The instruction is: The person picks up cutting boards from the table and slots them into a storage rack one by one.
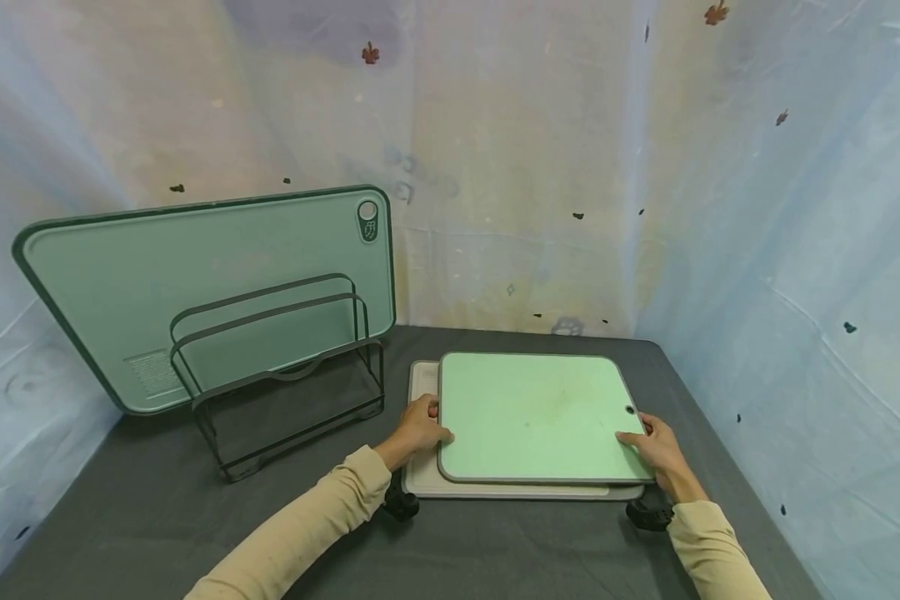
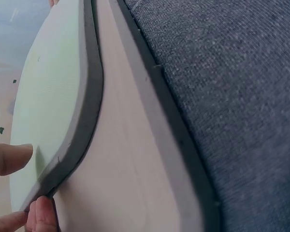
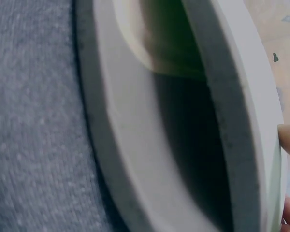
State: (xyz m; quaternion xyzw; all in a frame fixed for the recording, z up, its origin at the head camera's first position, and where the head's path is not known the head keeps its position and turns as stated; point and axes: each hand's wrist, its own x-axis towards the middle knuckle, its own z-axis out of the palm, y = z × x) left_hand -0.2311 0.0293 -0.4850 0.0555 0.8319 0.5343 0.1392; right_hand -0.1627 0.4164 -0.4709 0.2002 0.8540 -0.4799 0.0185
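Both hands hold a light green cutting board (image 1: 532,417) by its two short sides, just above a beige cutting board (image 1: 422,479). My left hand (image 1: 417,429) pinches the left edge, thumb on the green face and fingers under the rim. On the opposite side, near a small hole, my right hand (image 1: 658,450) grips the edge the same way. In the right wrist view a dark gap separates the green board's grey rim (image 3: 232,116) from the beige board (image 3: 121,125). The left wrist view shows the left thumb (image 2: 12,159) over the green surface.
On the left stands a black wire rack (image 1: 300,454). A large green cutting board (image 1: 195,258) with a dark rim leans upright behind its front loops. Dark grey cloth covers the table (image 1: 510,550). Patterned curtains (image 1: 525,167) hang behind and at both sides.
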